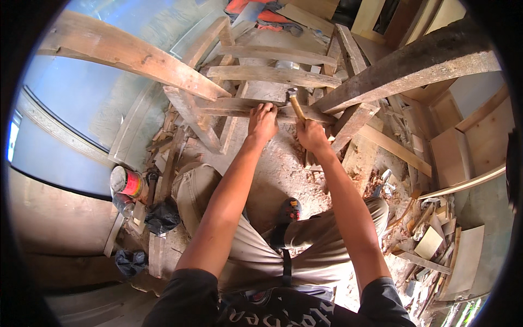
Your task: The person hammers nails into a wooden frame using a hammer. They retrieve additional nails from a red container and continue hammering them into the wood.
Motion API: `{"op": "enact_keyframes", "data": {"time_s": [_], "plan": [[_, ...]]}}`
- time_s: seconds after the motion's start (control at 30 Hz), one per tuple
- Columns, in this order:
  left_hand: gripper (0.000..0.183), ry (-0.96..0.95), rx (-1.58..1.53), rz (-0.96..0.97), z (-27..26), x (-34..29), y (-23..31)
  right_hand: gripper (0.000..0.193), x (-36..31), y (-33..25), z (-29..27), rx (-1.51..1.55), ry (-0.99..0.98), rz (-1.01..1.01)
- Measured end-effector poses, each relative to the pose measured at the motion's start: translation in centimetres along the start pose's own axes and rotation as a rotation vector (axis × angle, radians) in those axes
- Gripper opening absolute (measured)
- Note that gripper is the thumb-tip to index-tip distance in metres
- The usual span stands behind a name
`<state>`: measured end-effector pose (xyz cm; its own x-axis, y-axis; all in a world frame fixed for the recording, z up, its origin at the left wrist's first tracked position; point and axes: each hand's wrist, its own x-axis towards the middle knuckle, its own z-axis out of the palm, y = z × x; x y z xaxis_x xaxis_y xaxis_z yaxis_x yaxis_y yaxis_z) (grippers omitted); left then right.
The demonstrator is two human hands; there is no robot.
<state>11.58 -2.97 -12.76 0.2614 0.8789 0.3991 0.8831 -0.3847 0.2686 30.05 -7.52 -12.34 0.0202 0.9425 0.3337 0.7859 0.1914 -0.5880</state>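
Note:
My right hand (312, 135) is closed around the wooden handle of a hammer (297, 109). The hammer's metal head is raised at the far end, just above a wooden crossbar (229, 107). To its left, my left hand (263, 123) rests on the same crossbar, fingers bent and pressed together. Whatever those fingertips may pinch is too small or hidden to tell. The crossbar joins the legs of a rough wooden frame, with a thick beam (131, 54) slanting in from the left and another beam (408, 65) from the right.
More crossbars (272, 76) span the frame farther off. Wood shavings (354, 174) and offcuts (430, 242) litter the floor at right. A tin can (126, 181) and black plastic bags (162, 218) sit at left. Orange and dark cloth (267, 19) lies at the back.

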Motion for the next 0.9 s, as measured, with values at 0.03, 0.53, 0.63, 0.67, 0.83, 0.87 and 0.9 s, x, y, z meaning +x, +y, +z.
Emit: {"op": "enact_keyframes", "data": {"time_s": [0.03,0.53,0.63,0.67,0.83,0.87,0.9], "plan": [[0.033,0.002,-0.029,-0.014,-0.1,0.1,0.2,0.046,0.0,-0.2,-0.6,0.041,-0.035,0.011],[0.008,0.456,-0.706,-0.565,-1.3,1.9,-3.6,0.048,-18.0,-1.1,3.3,0.507,-0.147,0.418],[0.016,0.481,-1.506,-0.926,-6.9,3.7,-2.7,0.047,-17.5,-0.1,3.7,0.489,-0.117,0.395],[0.019,0.514,-1.621,-0.937,-8.9,3.7,-3.3,0.046,-17.5,-0.4,4.1,0.512,-0.108,0.381],[0.021,0.576,-1.939,-0.909,-12.3,3.6,-4.2,0.042,-17.6,0.0,5.6,0.598,-0.077,0.375],[0.020,0.591,-1.955,-0.923,-12.5,3.7,-4.5,0.042,-17.6,-0.2,5.6,0.608,-0.076,0.381],[0.020,0.603,-1.971,-0.937,-12.6,3.8,-4.7,0.041,-17.6,-0.3,5.6,0.618,-0.074,0.387]]}}
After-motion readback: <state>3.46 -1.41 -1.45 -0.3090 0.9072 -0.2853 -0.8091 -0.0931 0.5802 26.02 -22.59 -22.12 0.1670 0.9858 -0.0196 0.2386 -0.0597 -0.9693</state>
